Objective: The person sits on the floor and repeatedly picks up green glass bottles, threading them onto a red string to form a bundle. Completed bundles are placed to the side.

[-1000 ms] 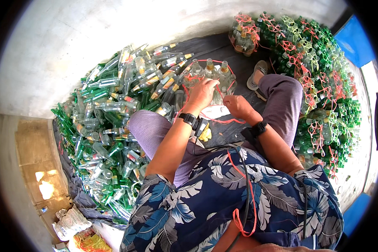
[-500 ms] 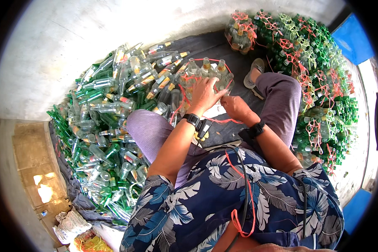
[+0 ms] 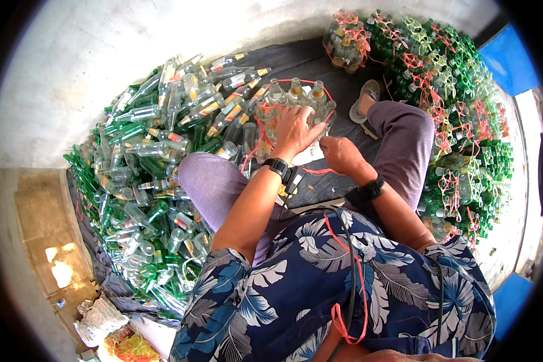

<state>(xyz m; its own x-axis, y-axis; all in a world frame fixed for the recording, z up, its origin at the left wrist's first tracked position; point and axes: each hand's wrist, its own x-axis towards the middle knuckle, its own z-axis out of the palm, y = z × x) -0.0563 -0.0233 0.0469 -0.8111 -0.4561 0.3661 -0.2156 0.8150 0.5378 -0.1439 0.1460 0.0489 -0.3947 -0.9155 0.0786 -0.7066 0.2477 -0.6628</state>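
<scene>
A cluster of upright clear glass bottles (image 3: 295, 90) stands between my knees, with red plastic string (image 3: 328, 95) looped around it. My left hand (image 3: 295, 130) rests over the near bottle tops, its thumb and fingers apart. Just to its right, my right hand (image 3: 342, 155) is closed beside the near right bottles, with its fingers curled in. What it pinches is hidden. Loose red string (image 3: 321, 171) trails below the hands. Both wrists wear black bands, and a small dark object hangs by the left one.
Loose green and clear bottles (image 3: 157, 151) lie heaped on my left. Tied bundles of upright bottles (image 3: 440, 90) line the right side, and one bundle (image 3: 347, 45) stands at the far middle. A dark sheet (image 3: 283, 57) covers the floor. Tangled yellow and red string (image 3: 130, 344) lies lower left.
My left thumb and my right hand have drawn slightly apart. The left hand stays over the bottles, and the view has shifted a little.
</scene>
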